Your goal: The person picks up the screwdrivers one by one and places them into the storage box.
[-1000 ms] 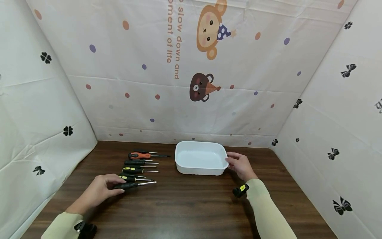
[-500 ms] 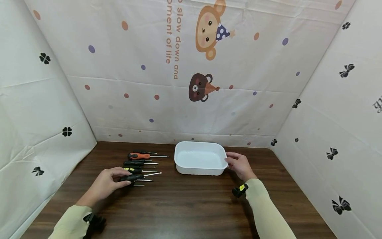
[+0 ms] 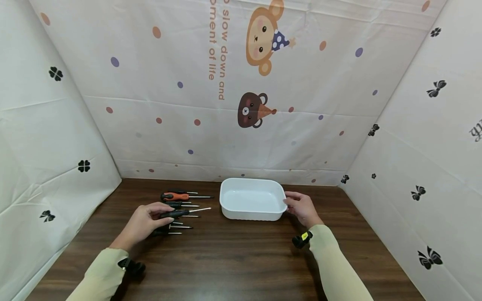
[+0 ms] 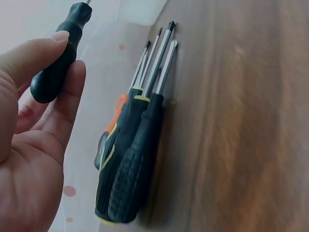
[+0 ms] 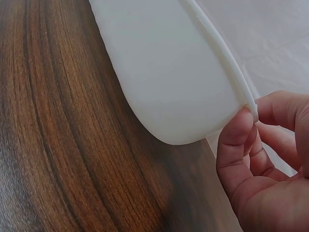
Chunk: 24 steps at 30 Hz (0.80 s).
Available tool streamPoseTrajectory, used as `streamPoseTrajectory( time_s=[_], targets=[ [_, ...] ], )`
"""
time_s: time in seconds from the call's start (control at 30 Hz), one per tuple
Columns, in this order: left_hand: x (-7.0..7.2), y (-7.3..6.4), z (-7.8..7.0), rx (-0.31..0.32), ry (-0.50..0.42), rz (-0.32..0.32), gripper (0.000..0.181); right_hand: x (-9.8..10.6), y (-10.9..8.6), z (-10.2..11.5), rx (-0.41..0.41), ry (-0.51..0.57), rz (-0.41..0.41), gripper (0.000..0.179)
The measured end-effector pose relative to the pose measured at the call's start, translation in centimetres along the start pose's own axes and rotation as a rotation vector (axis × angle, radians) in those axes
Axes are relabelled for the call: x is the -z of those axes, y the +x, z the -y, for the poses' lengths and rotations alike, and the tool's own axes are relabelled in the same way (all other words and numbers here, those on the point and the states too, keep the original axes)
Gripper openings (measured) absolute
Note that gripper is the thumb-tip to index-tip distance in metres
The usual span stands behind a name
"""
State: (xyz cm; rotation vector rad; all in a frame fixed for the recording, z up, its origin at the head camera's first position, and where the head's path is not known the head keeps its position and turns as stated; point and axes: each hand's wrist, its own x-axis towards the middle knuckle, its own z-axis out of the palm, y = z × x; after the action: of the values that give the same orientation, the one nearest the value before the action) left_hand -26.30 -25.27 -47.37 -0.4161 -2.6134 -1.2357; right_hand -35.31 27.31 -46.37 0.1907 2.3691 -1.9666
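My left hand (image 3: 144,223) pinches a black-handled screwdriver (image 4: 58,63) between thumb and fingers, its shaft toward the white container. In the head view it is held above several other screwdrivers (image 4: 133,159) lying side by side on the table, black handles with some yellow trim. An orange and black screwdriver (image 3: 177,196) lies near the far end of that row. The rim of the white rectangular container (image 3: 252,215) is pinched between the thumb and fingers of my right hand (image 3: 302,209), at its right end. Nothing shows inside the container in the head view.
The dark wooden table (image 3: 233,263) runs up to a printed cloth backdrop (image 3: 169,138) behind the container. White cloth walls stand on the left (image 3: 37,138) and right (image 3: 421,159) sides.
My left hand has lifted the black-handled screwdriver from the near end of the row and carried it away from me and rightward, over the others. My right hand stays at the container's rim.
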Motion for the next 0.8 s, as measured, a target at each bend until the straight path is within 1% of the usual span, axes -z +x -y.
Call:
streamPoseTrajectory(
  time_s=[0.2,0.27,0.43,0.67,0.8],
  targets=[
    [-0.4,0.9,-0.3,0.007,-0.024,0.003,0.034,0.0,-0.1,0.0,0.0,0.002,0.003,0.043],
    [-0.6,1.3,-0.4,0.02,-0.036,0.006,0.035,0.0,-0.1,0.0,0.001,-0.001,0.006,0.043],
    [-0.9,2.2,-1.0,0.034,-0.061,0.004,0.035,-0.1,-0.3,0.2,0.003,-0.011,0.004,0.042],
    [-1.8,3.5,-1.5,-0.009,-0.109,0.002,0.037,-0.1,-0.4,0.3,0.004,-0.013,0.001,0.042],
    [-2.3,4.3,-1.9,-0.019,-0.138,-0.009,0.035,-0.1,-0.3,0.3,0.005,-0.007,0.001,0.041]
  ],
)
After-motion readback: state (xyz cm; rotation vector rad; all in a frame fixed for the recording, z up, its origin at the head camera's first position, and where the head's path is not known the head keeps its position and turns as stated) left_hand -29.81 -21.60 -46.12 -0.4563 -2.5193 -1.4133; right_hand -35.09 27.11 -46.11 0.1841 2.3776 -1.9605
